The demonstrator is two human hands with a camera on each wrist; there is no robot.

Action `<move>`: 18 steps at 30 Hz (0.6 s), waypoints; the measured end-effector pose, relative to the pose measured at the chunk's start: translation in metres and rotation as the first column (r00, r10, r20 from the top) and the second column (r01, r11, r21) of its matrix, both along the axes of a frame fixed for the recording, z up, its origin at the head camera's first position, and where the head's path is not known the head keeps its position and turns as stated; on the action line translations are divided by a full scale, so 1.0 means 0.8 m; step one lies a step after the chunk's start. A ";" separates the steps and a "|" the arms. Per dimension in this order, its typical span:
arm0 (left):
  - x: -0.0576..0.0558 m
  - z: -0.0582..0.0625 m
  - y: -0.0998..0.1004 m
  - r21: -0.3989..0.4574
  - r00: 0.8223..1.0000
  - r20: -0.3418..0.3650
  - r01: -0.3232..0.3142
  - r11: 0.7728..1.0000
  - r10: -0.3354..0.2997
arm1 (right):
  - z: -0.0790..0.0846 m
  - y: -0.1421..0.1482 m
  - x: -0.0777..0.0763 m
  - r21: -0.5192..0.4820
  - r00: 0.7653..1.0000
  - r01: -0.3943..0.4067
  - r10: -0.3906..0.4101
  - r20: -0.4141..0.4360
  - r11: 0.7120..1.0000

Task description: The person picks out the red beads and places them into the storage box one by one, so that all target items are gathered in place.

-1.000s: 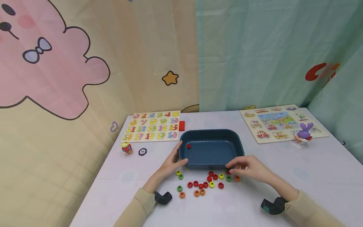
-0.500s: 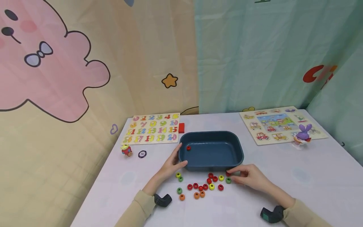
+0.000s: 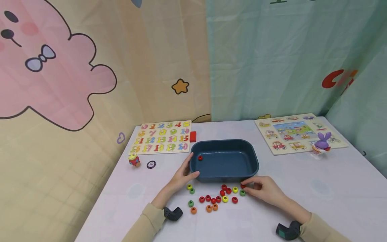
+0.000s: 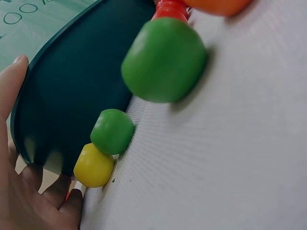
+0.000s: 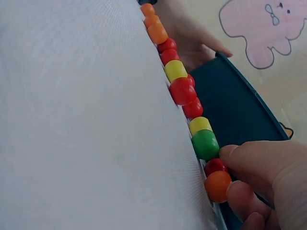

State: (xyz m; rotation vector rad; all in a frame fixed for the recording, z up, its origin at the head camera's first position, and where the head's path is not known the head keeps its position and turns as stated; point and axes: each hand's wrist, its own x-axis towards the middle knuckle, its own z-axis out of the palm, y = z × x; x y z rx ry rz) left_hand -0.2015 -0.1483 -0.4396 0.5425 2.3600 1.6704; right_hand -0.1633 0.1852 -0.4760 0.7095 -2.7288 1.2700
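Note:
My left hand (image 3: 180, 174) lies against the left end of a dark blue rectangular tray (image 3: 253, 154), its fingers fairly straight along the outer wall and the thumb near the front rim. At the tray's front right corner, my right hand (image 3: 266, 190) pinches a red bead (image 5: 216, 166) between thumb and index finger. A green bead (image 5: 205, 144) sits right beside the thumb. Close under the fingers is an orange bead (image 5: 218, 187), hidden in the head view. Inside the tray lies one red bead (image 3: 200, 158).
Several red, yellow, green and orange beads (image 3: 213, 201) are scattered before the tray. Behind stand a number puzzle board (image 3: 164, 137), a red block (image 3: 192, 136) and a vehicle puzzle board (image 3: 299, 132). A small toy figure (image 3: 134, 160), a round chip (image 3: 151, 164) and a purple rabbit toy (image 3: 321, 143) lie around.
My right hand has come down a little toward the front, its fingertips staying at the red bead and now covering the orange one. The left hand and tray have stayed in place.

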 end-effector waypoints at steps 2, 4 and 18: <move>0.000 0.000 0.000 -0.002 1.000 0.002 -0.001 1.000 0.001 | 0.000 0.000 0.001 0.005 1.000 0.010 -0.010 -0.017 1.000; 0.000 0.000 0.000 -0.001 1.000 0.005 0.000 1.000 0.000 | -0.001 -0.001 0.001 0.025 0.999 0.025 -0.023 -0.047 0.999; -0.001 0.000 -0.002 -0.003 1.000 -0.003 0.010 1.000 -0.010 | -0.005 -0.006 0.003 0.119 0.979 0.076 -0.051 -0.196 0.990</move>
